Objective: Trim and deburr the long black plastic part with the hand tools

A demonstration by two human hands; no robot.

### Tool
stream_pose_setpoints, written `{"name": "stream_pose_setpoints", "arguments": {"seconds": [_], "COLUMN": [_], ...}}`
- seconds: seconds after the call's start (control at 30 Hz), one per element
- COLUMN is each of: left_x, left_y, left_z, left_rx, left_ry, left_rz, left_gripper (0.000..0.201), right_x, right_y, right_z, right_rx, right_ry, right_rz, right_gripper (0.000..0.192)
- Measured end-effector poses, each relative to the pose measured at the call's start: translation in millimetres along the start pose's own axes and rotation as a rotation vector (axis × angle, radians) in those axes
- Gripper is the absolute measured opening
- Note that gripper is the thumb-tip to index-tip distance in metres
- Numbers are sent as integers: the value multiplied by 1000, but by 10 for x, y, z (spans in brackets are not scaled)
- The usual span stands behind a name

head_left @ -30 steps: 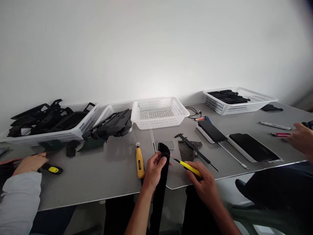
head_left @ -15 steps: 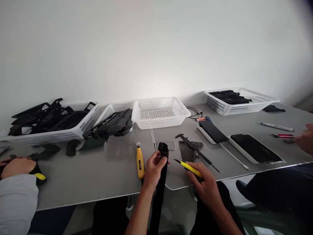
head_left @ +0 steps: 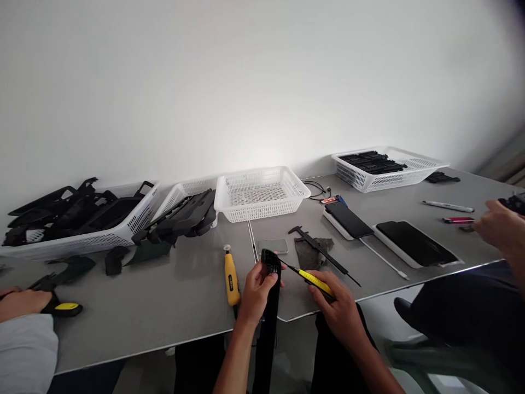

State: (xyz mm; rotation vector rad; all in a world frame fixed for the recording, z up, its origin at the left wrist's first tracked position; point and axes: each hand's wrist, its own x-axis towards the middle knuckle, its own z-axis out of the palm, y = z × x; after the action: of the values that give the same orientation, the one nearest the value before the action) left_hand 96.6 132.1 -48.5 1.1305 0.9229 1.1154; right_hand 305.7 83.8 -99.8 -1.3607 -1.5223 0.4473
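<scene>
At the far left, another person's hand [head_left: 20, 302] rests on a black and yellow tool [head_left: 61, 309] on the gray table [head_left: 164, 295]. Behind it, a white basket [head_left: 123, 232] is full of black plastic parts. A yellow-handled tool [head_left: 231, 279] lies on the table, just left of the person's own hands.

The left hand [head_left: 255, 293] has its fingers wrapped around a long black plastic part [head_left: 269, 306] (it stands up tall at the table's front edge and goes down past it). The right hand [head_left: 338, 314] pinches a thin yellow tool [head_left: 314, 279], and its dark tip touches the top of the black part.

Behind the hands sits an empty white basket [head_left: 262, 194]. A black caliper [head_left: 324, 254] lies near the right hand. At the far right, another person's hand [head_left: 496, 230] is by a pink pen [head_left: 457, 220].
</scene>
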Motion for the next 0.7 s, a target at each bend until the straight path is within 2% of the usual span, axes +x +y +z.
{"name": "stream_pose_setpoints", "arguments": {"seconds": [0.3, 0.53, 0.7], "left_x": [2, -16, -13], "left_y": [-19, 22, 20], "left_z": [-3, 39, 43], "left_rx": [29, 124, 126], "left_ry": [-10, -150, -147], "left_rz": [-8, -103, -88], "left_gripper": [47, 44, 47], "right_x": [10, 31, 31], "right_y": [16, 11, -6], "right_z": [35, 41, 62], "right_rx": [-73, -79, -89], "right_ry": [53, 58, 74], "right_rz": [-80, -82, -68], "right_gripper": [31, 30, 28]}}
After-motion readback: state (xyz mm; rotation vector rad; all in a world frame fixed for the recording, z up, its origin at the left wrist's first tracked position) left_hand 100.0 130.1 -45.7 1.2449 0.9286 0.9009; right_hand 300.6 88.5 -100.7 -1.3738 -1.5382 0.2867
